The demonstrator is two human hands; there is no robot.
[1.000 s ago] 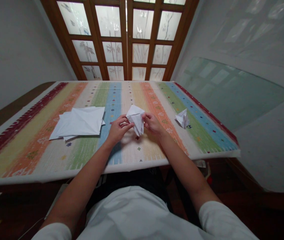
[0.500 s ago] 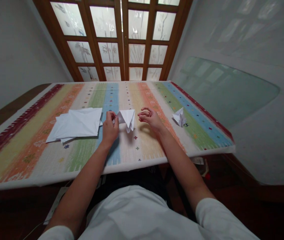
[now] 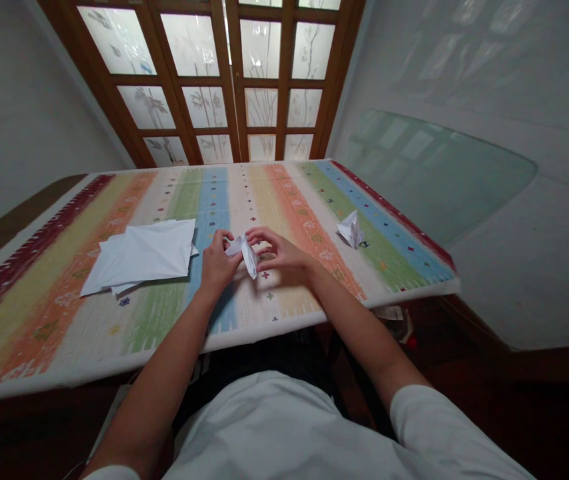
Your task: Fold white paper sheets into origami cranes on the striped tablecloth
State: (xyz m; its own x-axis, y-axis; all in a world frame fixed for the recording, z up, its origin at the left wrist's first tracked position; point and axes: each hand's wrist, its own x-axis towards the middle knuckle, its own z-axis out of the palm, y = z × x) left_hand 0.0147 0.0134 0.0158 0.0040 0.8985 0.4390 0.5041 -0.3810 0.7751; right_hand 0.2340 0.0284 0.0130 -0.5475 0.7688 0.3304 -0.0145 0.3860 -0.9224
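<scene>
A small folded white paper piece [image 3: 245, 251] is held between both hands just above the striped tablecloth [image 3: 314, 220]. My left hand [image 3: 217, 261] pinches its left side with fingers closed. My right hand [image 3: 276, 251] grips its right side, fingers curled over the top. The paper is pressed narrow between them, and part of it is hidden by my fingers. A stack of flat white paper sheets [image 3: 141, 253] lies to the left of my left hand.
A finished folded paper shape [image 3: 350, 230] stands on the cloth to the right. Wooden doors with frosted glass panes [image 3: 224, 80] rise behind the table. A glass-topped surface [image 3: 429, 173] lies to the right. The table's near edge runs just over my lap.
My right hand, which had let go half a second ago, has come back onto the paper. The piece now looks flatter and narrower, and sits lower, close to the cloth.
</scene>
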